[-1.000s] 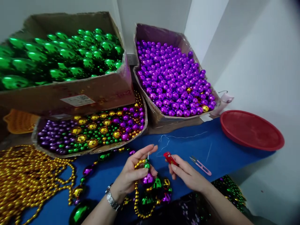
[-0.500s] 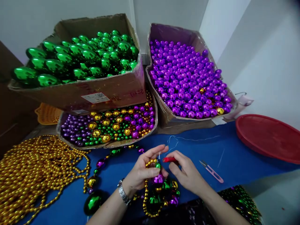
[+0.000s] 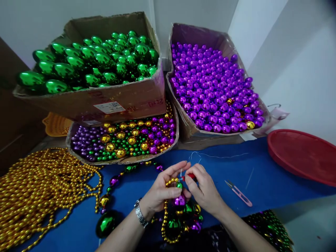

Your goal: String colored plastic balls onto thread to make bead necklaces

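Where the left hand (image 3: 164,187) clamps the bead necklace (image 3: 173,224), its thumb lies across the mirror-glossy round beads and its upper fingers extend toward two o'clock, white thread tail (image 3: 181,172) beside them. At the left hand's three o'clock, the right hand (image 3: 203,190) curls its fingers around a smooth red lighter (image 3: 191,175), tip near the thread. Both forearms slant inward from five and seven o'clock.

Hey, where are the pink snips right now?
In the head view, the pink snips lie on the blue tabletop, right of the right hand, between it and the red tray.
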{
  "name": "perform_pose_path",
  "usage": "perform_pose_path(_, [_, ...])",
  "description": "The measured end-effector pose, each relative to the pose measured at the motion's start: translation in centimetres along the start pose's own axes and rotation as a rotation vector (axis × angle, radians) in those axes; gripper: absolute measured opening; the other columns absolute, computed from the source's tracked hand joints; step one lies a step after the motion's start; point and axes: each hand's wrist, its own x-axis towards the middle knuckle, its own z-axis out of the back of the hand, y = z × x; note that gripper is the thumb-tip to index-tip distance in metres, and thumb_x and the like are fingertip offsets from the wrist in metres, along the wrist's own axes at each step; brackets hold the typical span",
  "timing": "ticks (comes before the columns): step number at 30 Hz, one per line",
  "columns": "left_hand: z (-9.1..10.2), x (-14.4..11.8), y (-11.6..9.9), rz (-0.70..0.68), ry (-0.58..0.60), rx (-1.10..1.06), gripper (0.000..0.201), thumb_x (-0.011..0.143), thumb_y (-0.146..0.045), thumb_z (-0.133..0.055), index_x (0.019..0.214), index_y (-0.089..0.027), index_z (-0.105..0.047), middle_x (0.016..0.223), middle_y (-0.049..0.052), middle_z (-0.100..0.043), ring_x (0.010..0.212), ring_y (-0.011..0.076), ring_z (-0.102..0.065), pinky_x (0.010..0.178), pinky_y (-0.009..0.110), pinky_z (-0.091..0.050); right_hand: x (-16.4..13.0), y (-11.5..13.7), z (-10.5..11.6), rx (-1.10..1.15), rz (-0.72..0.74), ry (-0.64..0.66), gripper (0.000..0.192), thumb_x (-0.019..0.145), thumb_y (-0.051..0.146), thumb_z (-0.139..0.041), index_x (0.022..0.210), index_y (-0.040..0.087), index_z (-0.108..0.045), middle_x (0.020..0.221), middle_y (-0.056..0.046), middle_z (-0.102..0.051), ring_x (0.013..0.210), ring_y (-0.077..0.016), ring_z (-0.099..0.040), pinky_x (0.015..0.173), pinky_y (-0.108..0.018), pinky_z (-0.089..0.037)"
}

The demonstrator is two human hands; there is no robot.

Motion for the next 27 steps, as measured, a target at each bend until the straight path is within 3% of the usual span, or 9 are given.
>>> perform_pose_path(9, [-0.2,-0.1,-0.3,0.018,-0.005,0.042,0.068,0.067,-0.011,-0.07,0.129,-0.027,-0.049,0.147,0.013,-0.031,0.075,0.0165,-0.067,0.067,0.028,-0.052,0.1,0.8,0.5,-0.029,0.028,0.049,0.009,0.088,0.027,-0.049,0.082,0.021,-0.053,0.084,-0.003,-0.053,0.086,-0.0198,-0.049,0.078,-0.034,-0.039])
perform_pose_path(14, [-0.7,-0.2,-0.7,-0.001,-0.05,0.148,0.063,0.069,-0.012,-0.071,0.128,-0.026,-0.051,0.143,0.013,-0.038,0.093,0.0229,-0.064,0.073,0.029,-0.052,-0.4,0.7,1.4,0.001,0.013,0.035,0.006,0.087,0.026,-0.052,0.09,0.022,-0.055,0.088,-0.003,-0.056,0.088,-0.02,-0.05,0.077,-0.033,-0.04])
perform_pose_path(18, [-1.4,-0.1,-0.9,-0.001,-0.066,0.226,0.057,0.074,-0.016,-0.069,0.127,-0.026,-0.051,0.142,0.014,-0.039,0.081,0.0197,-0.067,0.076,0.034,-0.052,-1.4,0.2,2.5,0.052,-0.033,-0.036,0.015,0.085,0.023,-0.054,0.1,0.023,-0.054,0.097,-0.003,-0.056,0.091,-0.0193,-0.052,0.08,-0.032,-0.042])
perform_pose_path(21, [-2.0,0.1,-1.0,-0.032,-0.162,0.305,0.052,0.076,-0.02,-0.067,0.126,-0.025,-0.051,0.138,0.013,-0.044,0.088,0.021,-0.066,0.08,0.035,-0.051,-2.8,0.0,2.4,0.098,-0.078,-0.122,0.012,0.083,0.024,-0.057,0.095,0.023,-0.055,0.096,-0.003,-0.054,0.087,-0.0178,-0.054,0.078,-0.029,-0.043])
perform_pose_path(24, [-2.7,0.7,-0.9,-0.102,-0.301,0.44,0.047,0.079,-0.023,-0.065,0.124,-0.023,-0.052,0.134,0.011,-0.049,0.096,0.0235,-0.064,0.084,0.035,-0.049,-4.6,0.2,1.1,0.135,-0.173,-0.168,0.011,0.082,0.027,-0.06,0.078,0.022,-0.051,0.077,0.0,-0.051,0.069,-0.0146,-0.053,0.064,-0.025,-0.043])
perform_pose_path(27, [-3.6,1.6,-0.9,-0.21,-0.455,0.57,0.041,0.081,-0.027,-0.062,0.121,-0.022,-0.055,0.129,0.009,-0.054,0.106,0.0254,-0.059,0.089,0.036,-0.047,-6.0,0.9,-1.0,0.18,-0.255,-0.106,0.012,0.083,0.027,-0.058,0.094,0.022,-0.055,0.075,0.001,-0.054,0.064,-0.0136,-0.053,0.062,-0.024,-0.044])
